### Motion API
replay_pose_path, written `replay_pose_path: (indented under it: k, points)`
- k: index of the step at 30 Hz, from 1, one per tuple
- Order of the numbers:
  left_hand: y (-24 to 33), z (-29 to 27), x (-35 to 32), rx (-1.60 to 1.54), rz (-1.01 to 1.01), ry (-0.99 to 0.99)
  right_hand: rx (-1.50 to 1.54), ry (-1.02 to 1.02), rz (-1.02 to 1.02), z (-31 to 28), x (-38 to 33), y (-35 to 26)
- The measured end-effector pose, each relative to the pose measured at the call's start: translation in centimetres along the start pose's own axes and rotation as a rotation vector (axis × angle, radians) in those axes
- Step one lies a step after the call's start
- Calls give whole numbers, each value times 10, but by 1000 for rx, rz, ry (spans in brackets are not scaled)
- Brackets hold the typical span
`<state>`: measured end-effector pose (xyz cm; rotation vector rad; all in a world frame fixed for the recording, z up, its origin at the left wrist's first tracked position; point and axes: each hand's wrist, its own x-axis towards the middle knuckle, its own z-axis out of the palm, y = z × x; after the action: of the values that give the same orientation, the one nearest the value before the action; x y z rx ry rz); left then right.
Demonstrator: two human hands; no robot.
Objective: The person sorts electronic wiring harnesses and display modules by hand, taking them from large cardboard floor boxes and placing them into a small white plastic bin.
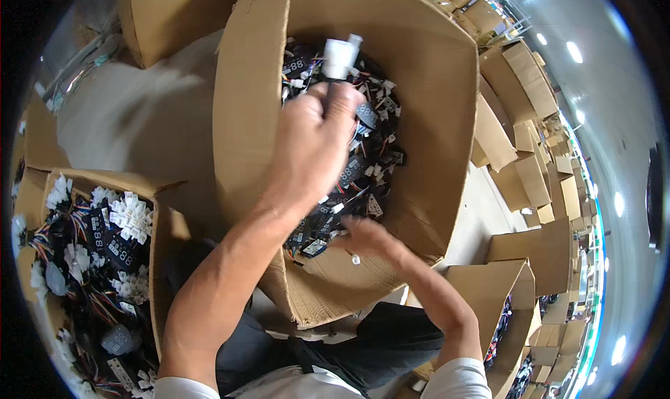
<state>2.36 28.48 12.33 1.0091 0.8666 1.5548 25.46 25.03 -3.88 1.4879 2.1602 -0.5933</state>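
My left hand (310,137) is closed on a dark cable with blurred white plugs (339,58) at its upper end. It is held up over a large open cardboard box (433,141). Inside lies a heap of black display modules (352,170) with coloured wires and white plugs. My right hand (371,237) is low in the same box, at the near edge of the heap. Its fingers are smeared by motion, so what they hold, if anything, does not show. A small white plug (356,259) is just below that hand.
To the left stands a smaller cardboard box (164,259) full of wired display modules with bundled white plugs (131,217). Another carton (174,18) is at the upper left. On the right, an open box (488,287) holds dark wired parts, and many stacked cartons (516,81) stretch away.
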Motion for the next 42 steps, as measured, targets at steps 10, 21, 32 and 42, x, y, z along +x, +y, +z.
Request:
replay_pose_path:
  k: [10,21,32,42]
  points:
    - [-14,18,1,75,-12,-115,113,206,40,36,5,20]
    - [-26,24,-14,631,157,-480,1033,657,-283,-172,-84,-29]
    - [-8,16,2,434,237,30,-524,660,-255,41,75,46]
    - [0,4,-1,388,176,-17,-17,496,103,34,97,-2]
